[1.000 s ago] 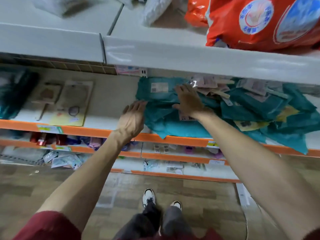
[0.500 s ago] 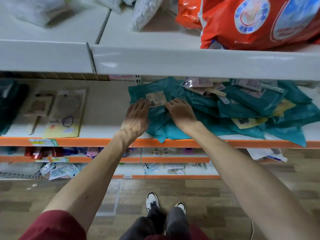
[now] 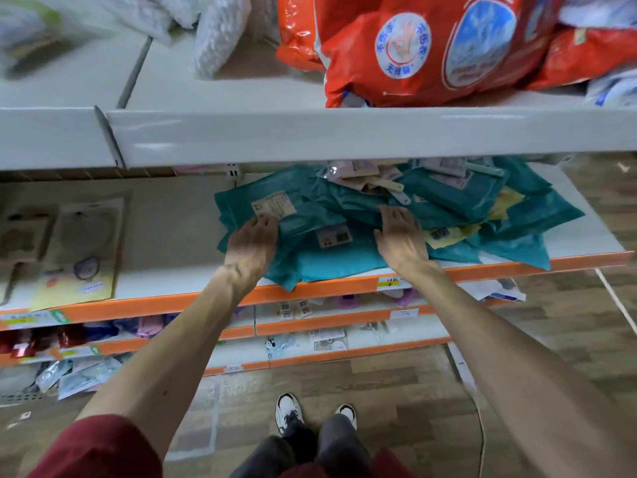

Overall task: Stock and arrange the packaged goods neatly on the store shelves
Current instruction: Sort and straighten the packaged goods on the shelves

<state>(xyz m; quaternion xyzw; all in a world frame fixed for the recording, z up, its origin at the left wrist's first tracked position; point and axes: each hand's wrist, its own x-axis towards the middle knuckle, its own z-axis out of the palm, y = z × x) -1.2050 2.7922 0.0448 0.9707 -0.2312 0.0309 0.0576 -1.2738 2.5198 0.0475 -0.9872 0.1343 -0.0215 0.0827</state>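
A loose pile of teal packaged goods [image 3: 331, 250] with white labels lies on the orange-edged shelf [image 3: 344, 288]. My left hand [image 3: 253, 241] rests flat on the pile's left side, fingers on the top packet near its label. Over the middle of the pile my right hand [image 3: 400, 236] lies palm down with fingers spread. Neither hand grips a packet. More teal packets [image 3: 527, 219] and small pale packets [image 3: 362, 177] spread to the right and back of the pile.
Flat carded items [image 3: 79, 250] lie on the same shelf at the left. The grey shelf above [image 3: 344, 132] overhangs the pile and carries large orange bags [image 3: 431, 46]. Lower orange-edged shelves [image 3: 310, 326] hold small goods. My shoes [image 3: 310, 412] stand on wood-pattern flooring.
My right hand has slid from the label area to the middle of the pile, away from the left hand. The left hand stays on the left packet. The view has tilted slightly.
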